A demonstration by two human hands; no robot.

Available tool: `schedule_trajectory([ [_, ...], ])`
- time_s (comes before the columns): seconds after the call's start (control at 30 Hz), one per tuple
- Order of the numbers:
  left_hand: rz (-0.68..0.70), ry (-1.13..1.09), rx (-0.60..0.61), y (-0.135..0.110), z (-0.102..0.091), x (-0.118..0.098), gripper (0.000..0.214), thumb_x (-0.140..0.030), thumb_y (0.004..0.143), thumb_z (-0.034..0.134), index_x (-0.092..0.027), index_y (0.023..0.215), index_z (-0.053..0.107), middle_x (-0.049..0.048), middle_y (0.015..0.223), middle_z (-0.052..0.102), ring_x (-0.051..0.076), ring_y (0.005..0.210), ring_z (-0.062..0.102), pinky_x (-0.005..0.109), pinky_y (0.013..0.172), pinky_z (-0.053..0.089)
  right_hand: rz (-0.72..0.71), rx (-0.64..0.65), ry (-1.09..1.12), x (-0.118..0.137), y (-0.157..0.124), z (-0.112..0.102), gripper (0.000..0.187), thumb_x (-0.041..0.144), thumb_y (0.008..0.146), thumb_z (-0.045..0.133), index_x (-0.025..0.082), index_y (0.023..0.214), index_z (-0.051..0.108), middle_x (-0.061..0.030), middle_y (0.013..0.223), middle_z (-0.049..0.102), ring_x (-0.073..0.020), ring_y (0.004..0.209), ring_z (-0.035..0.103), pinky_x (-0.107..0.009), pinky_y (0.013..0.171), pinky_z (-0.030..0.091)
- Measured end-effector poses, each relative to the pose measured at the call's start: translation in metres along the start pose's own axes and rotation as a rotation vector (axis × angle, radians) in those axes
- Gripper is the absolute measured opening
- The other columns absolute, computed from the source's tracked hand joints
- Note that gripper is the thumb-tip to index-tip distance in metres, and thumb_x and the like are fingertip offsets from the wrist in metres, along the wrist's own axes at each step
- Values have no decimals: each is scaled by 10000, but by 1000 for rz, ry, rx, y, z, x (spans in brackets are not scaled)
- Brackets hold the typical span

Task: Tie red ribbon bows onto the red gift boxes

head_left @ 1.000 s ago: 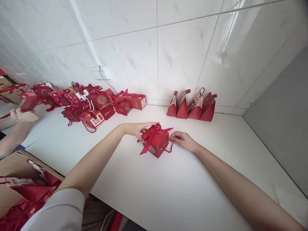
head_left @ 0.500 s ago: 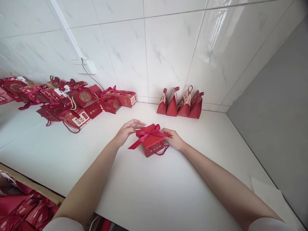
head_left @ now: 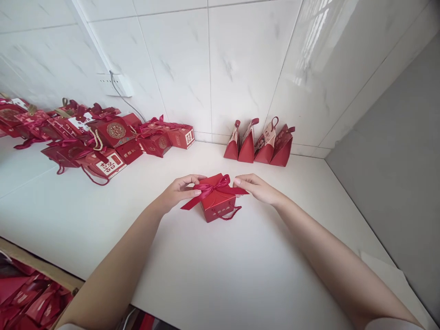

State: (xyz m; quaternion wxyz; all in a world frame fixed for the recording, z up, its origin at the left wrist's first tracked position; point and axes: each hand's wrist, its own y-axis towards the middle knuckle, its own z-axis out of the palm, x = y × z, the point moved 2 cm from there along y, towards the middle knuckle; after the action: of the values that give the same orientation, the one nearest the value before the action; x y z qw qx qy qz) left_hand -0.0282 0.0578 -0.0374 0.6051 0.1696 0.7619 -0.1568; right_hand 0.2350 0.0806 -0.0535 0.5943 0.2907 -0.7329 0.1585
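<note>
A red gift box (head_left: 220,211) stands on the white table, tied with a crimson ribbon bow (head_left: 215,186). On its front face hangs a twisted red cord handle (head_left: 233,214). My left hand (head_left: 178,190) is at the box's left side, with the thumb against the left part of the ribbon and the fingers reaching along the back edge, apart from the thumb. On the other side, my right hand (head_left: 259,187) has its thumb and fingers closed around the right part of the ribbon. Some right fingertips are hidden behind the ribbon.
Many red gift boxes (head_left: 117,133) are heaped at the left along the tiled wall. Several triangular red boxes (head_left: 246,149) with loops line up at the back. A socket (head_left: 114,85) with a cable is on the wall. More red packages (head_left: 30,293) lie below the table edge.
My left thumb has come down onto the ribbon. My right hand has risen from the box's side to the ribbon's right part. The view has shifted slightly; the box stays in place.
</note>
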Motion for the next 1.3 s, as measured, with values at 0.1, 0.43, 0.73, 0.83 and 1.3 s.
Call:
schedule_trajectory([
  [0.1, 23, -83, 38, 0, 1, 2, 221, -369, 823, 686, -164, 773, 622, 89, 1442, 494, 310, 1240, 529, 436, 1015, 415, 49, 112, -45, 15, -6, 1, 429, 579, 835, 628, 171, 719, 564, 5, 688, 550, -126, 656, 497, -271, 642, 415],
  [0.43, -20, 81, -1, -1, 8, -4, 337, -467, 895, 572, -203, 1023, 740, 67, 1293, 610, 200, 926, 569, 324, 836, 431, 216, 377, -367, 43, -27, 0, 366, 467, 913, 529, 204, 660, 558, -9, 679, 597, -123, 570, 497, -260, 500, 349],
  [0.73, -55, -47, 39, -2, 17, -5, 378, -453, 903, 562, -170, 1101, 716, 87, 1091, 698, 199, 855, 611, 333, 804, 462, -483, -202, -1033, 77, -39, 81, 219, 292, 983, 465, 201, 884, 638, -106, 1013, 673, -251, 944, 633, -421, 831, 517],
  [0.83, -82, -99, 36, -2, 18, -5, 396, -452, 898, 568, -170, 1144, 698, 98, 1138, 698, 250, 1003, 628, 377, 901, 474, -649, -168, -1189, 59, -42, 129, 224, 331, 971, 503, 170, 953, 658, -149, 1420, 518, -315, 1322, 450, -558, 1110, 359],
  [1.3, -66, -102, 45, 0, 20, -3, 363, -456, 887, 585, -197, 1106, 715, 59, 1045, 715, 210, 934, 649, 322, 842, 493, -565, -283, -1166, 30, -40, 151, 445, 200, 983, 425, 75, 1408, 468, -158, 1515, 421, -268, 1469, 280, -627, 1203, 53],
])
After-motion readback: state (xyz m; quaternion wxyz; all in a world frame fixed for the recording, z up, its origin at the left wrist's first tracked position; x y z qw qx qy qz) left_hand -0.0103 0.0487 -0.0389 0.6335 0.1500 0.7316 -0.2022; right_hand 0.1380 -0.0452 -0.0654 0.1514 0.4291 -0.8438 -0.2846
